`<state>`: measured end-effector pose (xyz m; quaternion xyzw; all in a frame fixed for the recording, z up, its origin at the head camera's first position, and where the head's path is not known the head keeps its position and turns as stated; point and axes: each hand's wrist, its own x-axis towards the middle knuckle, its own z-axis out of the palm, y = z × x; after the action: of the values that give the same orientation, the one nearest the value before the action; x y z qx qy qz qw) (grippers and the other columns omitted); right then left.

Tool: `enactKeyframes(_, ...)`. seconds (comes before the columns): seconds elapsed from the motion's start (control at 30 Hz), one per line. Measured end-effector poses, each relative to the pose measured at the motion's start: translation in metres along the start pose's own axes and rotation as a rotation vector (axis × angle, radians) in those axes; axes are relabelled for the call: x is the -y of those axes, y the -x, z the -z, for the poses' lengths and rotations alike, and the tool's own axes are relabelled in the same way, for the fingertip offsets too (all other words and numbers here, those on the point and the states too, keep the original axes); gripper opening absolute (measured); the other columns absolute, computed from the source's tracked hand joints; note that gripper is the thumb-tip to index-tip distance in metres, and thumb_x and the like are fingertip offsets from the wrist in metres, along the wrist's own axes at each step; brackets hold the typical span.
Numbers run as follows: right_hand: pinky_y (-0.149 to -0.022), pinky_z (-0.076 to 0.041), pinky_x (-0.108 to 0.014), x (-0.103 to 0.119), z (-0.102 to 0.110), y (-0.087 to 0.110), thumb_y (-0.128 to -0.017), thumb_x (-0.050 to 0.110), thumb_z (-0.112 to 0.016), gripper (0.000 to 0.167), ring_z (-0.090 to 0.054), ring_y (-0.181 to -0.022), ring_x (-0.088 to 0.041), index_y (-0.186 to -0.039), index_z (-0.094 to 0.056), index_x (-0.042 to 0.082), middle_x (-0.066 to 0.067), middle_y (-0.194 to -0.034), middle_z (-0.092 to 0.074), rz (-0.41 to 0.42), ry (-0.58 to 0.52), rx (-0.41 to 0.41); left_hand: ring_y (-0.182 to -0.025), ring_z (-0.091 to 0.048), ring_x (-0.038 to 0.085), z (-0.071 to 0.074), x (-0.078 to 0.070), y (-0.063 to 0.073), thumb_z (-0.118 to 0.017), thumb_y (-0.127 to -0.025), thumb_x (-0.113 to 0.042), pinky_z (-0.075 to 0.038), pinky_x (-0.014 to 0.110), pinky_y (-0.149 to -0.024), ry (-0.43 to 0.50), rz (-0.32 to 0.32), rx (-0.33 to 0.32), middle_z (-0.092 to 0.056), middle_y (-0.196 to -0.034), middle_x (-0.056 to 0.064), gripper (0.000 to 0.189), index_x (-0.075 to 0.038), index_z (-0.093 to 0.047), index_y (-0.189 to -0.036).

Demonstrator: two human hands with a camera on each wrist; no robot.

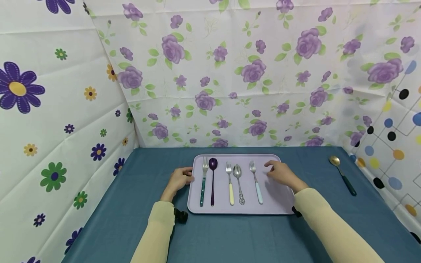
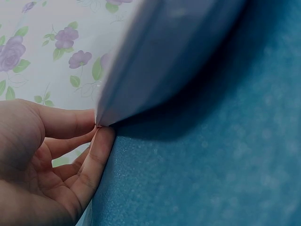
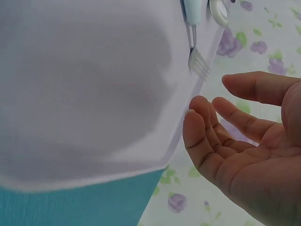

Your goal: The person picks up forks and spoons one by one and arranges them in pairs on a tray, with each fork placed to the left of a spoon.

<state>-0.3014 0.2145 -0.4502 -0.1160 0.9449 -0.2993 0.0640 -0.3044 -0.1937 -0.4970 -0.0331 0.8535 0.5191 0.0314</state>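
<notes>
My left hand (image 1: 177,179) pinches the left edge of a pale lilac tray (image 1: 218,210) between thumb and fingertips, as the left wrist view shows up close. Over the tray's right part hovers my right hand (image 1: 283,173), fingers loosely bent, holding nothing. On the tray, from left to right, lie a green-handled fork (image 1: 202,190), a dark purple spoon (image 1: 213,163), a yellow-handled fork (image 1: 231,193), a silver spoon (image 1: 237,171) with an ornate handle, and a pale-blue-handled fork (image 1: 258,191). That last fork is nearest my right hand.
A spoon with a gold bowl and dark green handle (image 1: 348,183) lies off the tray, at the table's right side. Blue cloth (image 1: 112,219) covers the table. Flowered sheets (image 1: 204,120) hang behind and at the left; a dotted one (image 1: 394,153) is at the right.
</notes>
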Motion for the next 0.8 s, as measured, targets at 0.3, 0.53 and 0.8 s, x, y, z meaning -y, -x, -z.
enactKeyframes(0.3,-0.068,-0.054,-0.041,-0.016,0.02,0.002,-0.099,0.005,-0.058,0.043,-0.063,-0.086,-0.033,-0.139,-0.056,-0.012,-0.027,-0.107,-0.065,-0.034,-0.022,0.006,-0.101,-0.069,0.026,0.0,0.002,0.0,-0.072,-0.093,-0.001,-0.06,0.042,-0.09,0.007,0.003,0.003,-0.067,-0.108,0.012,0.051,-0.001,-0.062,-0.144)
enactKeyframes(0.53,-0.066,-0.052,-0.039,-0.034,0.042,0.004,-0.101,0.009,-0.055,0.047,-0.065,-0.084,-0.036,-0.143,-0.051,-0.013,-0.029,-0.111,-0.065,-0.078,-0.011,0.019,-0.101,-0.068,0.025,-0.002,0.003,-0.001,-0.072,-0.093,-0.001,-0.06,0.042,-0.091,0.015,0.001,0.003,-0.067,-0.107,0.012,0.051,-0.001,-0.062,-0.143)
enactKeyframes(0.8,-0.069,-0.052,-0.042,-0.053,0.064,0.007,-0.101,0.008,-0.053,0.046,-0.065,-0.091,-0.036,-0.142,-0.051,-0.013,-0.033,-0.117,-0.063,-0.108,0.024,0.011,-0.101,-0.068,0.025,-0.001,0.003,-0.002,-0.071,-0.094,0.0,-0.059,0.043,-0.093,0.018,0.0,0.004,-0.066,-0.106,0.012,0.051,-0.001,-0.061,-0.144)
